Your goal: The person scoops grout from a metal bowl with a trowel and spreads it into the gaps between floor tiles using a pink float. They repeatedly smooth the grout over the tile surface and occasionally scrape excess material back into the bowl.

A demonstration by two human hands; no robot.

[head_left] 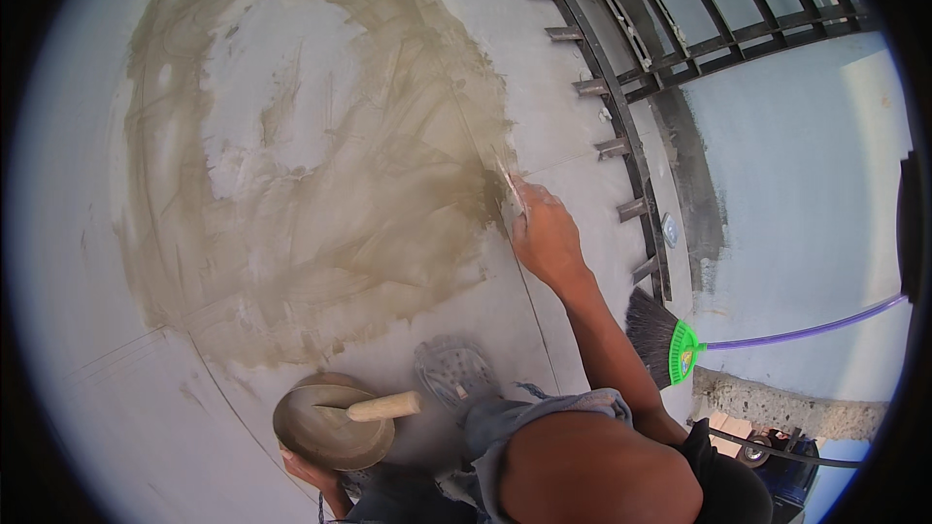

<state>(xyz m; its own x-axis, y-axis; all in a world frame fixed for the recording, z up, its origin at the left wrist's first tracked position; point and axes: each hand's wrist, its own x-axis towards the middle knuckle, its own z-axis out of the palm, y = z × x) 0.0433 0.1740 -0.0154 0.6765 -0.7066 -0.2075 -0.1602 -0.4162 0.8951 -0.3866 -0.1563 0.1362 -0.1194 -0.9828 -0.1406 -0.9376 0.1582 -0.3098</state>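
Note:
My right hand (549, 238) reaches out over the pale floor (563, 126), its fingers closed on a thin, flat blade (511, 184) seen nearly edge-on. The blade meets the right edge of a wide patch of smeared, wet beige-grey filler (408, 194). Low in the view, my left hand (313, 471) holds a round bowl (291, 422) by its lower left side; some of those fingers are hidden beneath it. Inside the bowl lies a trowel with a wooden handle (385, 407) that sticks out over the rim. Its blade rests among beige paste.
A dark metal railing (718, 34) runs along the upper right, with short stubs (589, 86) pointing inward. At right lies a broom (684, 351) with dark bristles, a green head and a purple handle. A pale shoe (454, 369) stands beside the bowl. Thin joint lines (534, 306) cross the floor.

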